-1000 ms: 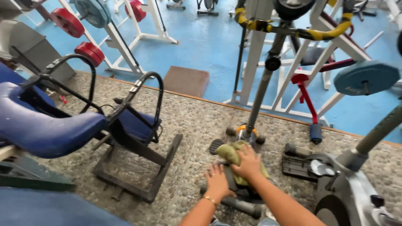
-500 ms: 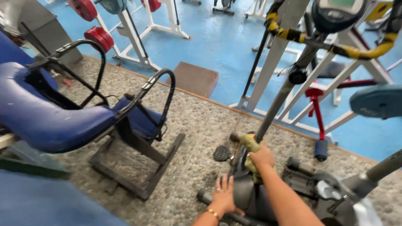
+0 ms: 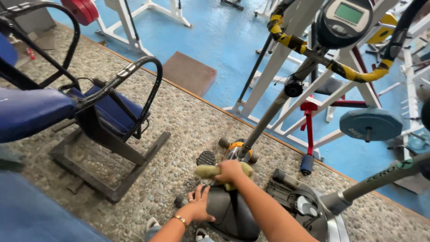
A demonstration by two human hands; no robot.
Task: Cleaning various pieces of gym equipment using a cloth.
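Observation:
I look down on a black exercise bike body (image 3: 233,213) standing on pebbled flooring. My right hand (image 3: 230,170) grips a yellow-green cloth (image 3: 207,170) and presses it on the front top of the bike body, near the base of the grey handlebar post (image 3: 265,122). My left hand (image 3: 198,207), with a gold bracelet at the wrist, rests flat with spread fingers on the left side of the bike body. The bike's console (image 3: 344,20) and yellow-and-black taped handlebars (image 3: 295,42) rise above.
A blue padded bench on a black frame (image 3: 105,112) stands at the left. A second grey exercise bike (image 3: 331,210) is at the right. White weight racks, a blue weight plate (image 3: 370,124), red plates and a brown step (image 3: 189,73) sit on the blue floor beyond.
My right hand has drawn the cloth back and to the left across the bike's front. My left hand stays on the bike's side. The view has tilted upward, showing the console.

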